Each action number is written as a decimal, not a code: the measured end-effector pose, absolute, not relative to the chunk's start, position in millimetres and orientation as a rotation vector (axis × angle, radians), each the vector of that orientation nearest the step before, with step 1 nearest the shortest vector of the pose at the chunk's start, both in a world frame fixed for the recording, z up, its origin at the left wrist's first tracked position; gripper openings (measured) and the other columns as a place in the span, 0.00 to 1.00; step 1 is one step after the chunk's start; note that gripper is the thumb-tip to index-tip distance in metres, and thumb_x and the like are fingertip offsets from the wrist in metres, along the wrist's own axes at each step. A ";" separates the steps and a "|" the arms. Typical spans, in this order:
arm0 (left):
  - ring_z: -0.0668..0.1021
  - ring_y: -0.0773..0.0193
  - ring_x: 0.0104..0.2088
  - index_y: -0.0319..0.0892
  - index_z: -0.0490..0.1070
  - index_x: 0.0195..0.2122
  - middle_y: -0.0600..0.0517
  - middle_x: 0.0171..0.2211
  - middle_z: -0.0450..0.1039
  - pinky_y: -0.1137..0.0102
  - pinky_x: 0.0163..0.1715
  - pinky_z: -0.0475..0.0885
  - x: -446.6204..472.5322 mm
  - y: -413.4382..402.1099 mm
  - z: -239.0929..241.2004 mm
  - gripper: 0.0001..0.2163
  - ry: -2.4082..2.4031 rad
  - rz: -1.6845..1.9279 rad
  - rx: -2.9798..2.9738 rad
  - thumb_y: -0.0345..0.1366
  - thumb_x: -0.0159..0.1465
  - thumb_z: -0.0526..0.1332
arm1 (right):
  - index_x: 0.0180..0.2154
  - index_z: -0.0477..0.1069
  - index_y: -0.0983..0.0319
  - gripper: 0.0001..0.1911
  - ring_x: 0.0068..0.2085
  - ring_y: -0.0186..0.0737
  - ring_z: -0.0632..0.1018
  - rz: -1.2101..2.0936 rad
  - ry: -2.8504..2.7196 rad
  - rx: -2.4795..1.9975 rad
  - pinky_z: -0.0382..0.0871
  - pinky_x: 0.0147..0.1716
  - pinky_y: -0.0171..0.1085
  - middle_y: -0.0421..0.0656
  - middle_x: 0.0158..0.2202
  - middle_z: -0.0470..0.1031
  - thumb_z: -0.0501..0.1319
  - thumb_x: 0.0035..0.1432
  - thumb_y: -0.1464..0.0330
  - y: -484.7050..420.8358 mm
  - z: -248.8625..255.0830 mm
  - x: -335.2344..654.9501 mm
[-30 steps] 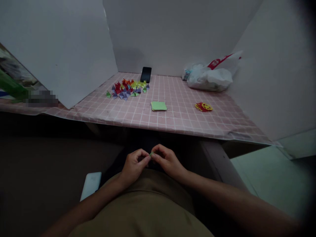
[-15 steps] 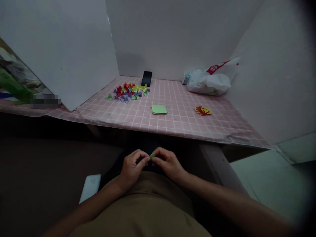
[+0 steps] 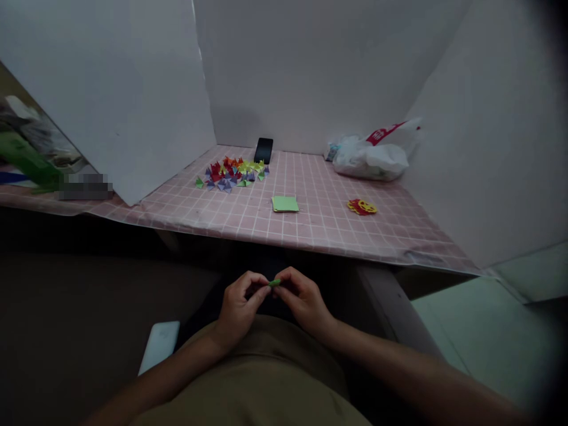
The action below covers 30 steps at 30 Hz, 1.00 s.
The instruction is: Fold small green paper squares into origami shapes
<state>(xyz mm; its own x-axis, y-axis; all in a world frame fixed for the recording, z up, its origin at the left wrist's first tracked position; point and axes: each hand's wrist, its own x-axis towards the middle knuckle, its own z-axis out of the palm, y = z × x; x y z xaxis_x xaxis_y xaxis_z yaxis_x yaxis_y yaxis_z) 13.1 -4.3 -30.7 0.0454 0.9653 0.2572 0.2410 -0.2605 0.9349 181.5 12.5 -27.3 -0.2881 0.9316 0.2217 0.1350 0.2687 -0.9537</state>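
Observation:
A small folded piece of green paper (image 3: 274, 283) is pinched between both hands, above my lap and in front of the table's near edge. My left hand (image 3: 239, 303) grips its left end with thumb and forefinger. On its other end, my right hand (image 3: 305, 299) closes thumb and fingers. The fingertips hide part of the paper, so its exact shape cannot be made out. Beyond the hands, a stack of green paper squares (image 3: 285, 204) lies on the table. Further left sits a cluster of small folded paper figures (image 3: 233, 173) in red, orange, yellow, purple and green.
The table (image 3: 310, 234) has a pink checked cover. A black phone (image 3: 264, 151) leans at the back, with a white plastic bag (image 3: 370, 157) to its right. Red and yellow cut-out pieces (image 3: 362, 206) lie at right. A white rectangular object (image 3: 160, 345) is beside my left forearm.
The green paper has turned slightly and now lies flatter between my fingertips. Both hands keep their pinch. The view has tilted a little, so the table appears lower.

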 end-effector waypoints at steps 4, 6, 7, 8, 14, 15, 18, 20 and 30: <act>0.75 0.64 0.33 0.42 0.73 0.34 0.51 0.32 0.73 0.71 0.33 0.69 14.8 -4.3 -25.2 0.03 1.205 1.280 1.633 0.32 0.62 0.61 | 0.34 0.69 0.60 0.02 0.32 0.35 0.73 1.079 -1.667 -0.992 0.68 0.33 0.34 0.39 0.31 0.70 0.61 0.58 0.72 11.6 -26.4 181.7; 0.75 0.64 0.34 0.42 0.73 0.34 0.51 0.33 0.72 0.71 0.34 0.70 16.2 -4.5 -23.0 0.03 1.190 1.272 1.599 0.32 0.62 0.60 | 0.34 0.69 0.60 0.02 0.32 0.35 0.72 1.029 -1.697 -0.992 0.67 0.33 0.34 0.39 0.31 0.70 0.60 0.59 0.73 11.7 -25.3 181.9; 0.75 0.64 0.34 0.42 0.74 0.35 0.51 0.34 0.72 0.71 0.34 0.70 16.8 -4.6 -22.3 0.03 1.185 1.262 1.572 0.32 0.62 0.61 | 0.33 0.69 0.60 0.03 0.32 0.35 0.72 0.994 -1.720 -0.990 0.67 0.33 0.34 0.39 0.31 0.70 0.60 0.59 0.73 11.9 -24.7 182.0; 0.75 0.63 0.35 0.42 0.74 0.35 0.51 0.34 0.72 0.70 0.35 0.70 17.4 -4.7 -21.9 0.03 1.180 1.250 1.543 0.32 0.62 0.61 | 0.33 0.69 0.60 0.03 0.33 0.35 0.72 0.951 -1.744 -0.985 0.66 0.33 0.34 0.40 0.31 0.70 0.60 0.58 0.74 12.1 -24.1 182.2; 0.74 0.61 0.39 0.41 0.74 0.35 0.50 0.37 0.71 0.68 0.40 0.70 17.3 -4.2 -17.7 0.04 1.165 1.165 1.393 0.34 0.59 0.62 | 0.33 0.66 0.60 0.08 0.35 0.37 0.72 0.709 -1.879 -0.874 0.67 0.36 0.36 0.41 0.33 0.69 0.56 0.58 0.79 13.4 -21.4 183.4; 0.74 0.61 0.39 0.41 0.74 0.35 0.50 0.37 0.72 0.68 0.40 0.69 16.9 -4.4 -15.6 0.04 1.168 1.145 1.372 0.34 0.59 0.62 | 0.33 0.66 0.60 0.08 0.35 0.37 0.72 0.690 -1.897 -0.860 0.67 0.36 0.36 0.42 0.33 0.69 0.55 0.58 0.79 13.2 -21.2 183.6; 0.74 0.60 0.39 0.41 0.74 0.34 0.50 0.35 0.72 0.66 0.42 0.69 16.2 -5.6 -7.5 0.05 1.156 1.098 1.297 0.35 0.58 0.63 | 0.34 0.65 0.59 0.09 0.36 0.37 0.72 0.661 -1.939 -0.837 0.68 0.36 0.36 0.43 0.35 0.69 0.54 0.59 0.80 12.1 -21.2 184.2; 0.73 0.60 0.39 0.41 0.74 0.34 0.50 0.35 0.72 0.66 0.43 0.68 16.2 -6.6 -3.0 0.05 1.130 1.075 1.225 0.35 0.57 0.63 | 0.35 0.65 0.59 0.10 0.37 0.37 0.72 0.653 -1.958 -0.832 0.68 0.36 0.37 0.43 0.35 0.69 0.54 0.59 0.80 11.6 -21.5 184.6; 0.72 0.64 0.34 0.39 0.74 0.31 0.53 0.31 0.72 0.69 0.39 0.66 18.7 -8.4 -7.2 0.06 1.008 1.026 0.873 0.34 0.54 0.67 | 0.35 0.65 0.59 0.10 0.38 0.37 0.72 0.649 -1.996 -0.814 0.69 0.37 0.37 0.43 0.36 0.68 0.53 0.60 0.80 12.4 -23.3 186.0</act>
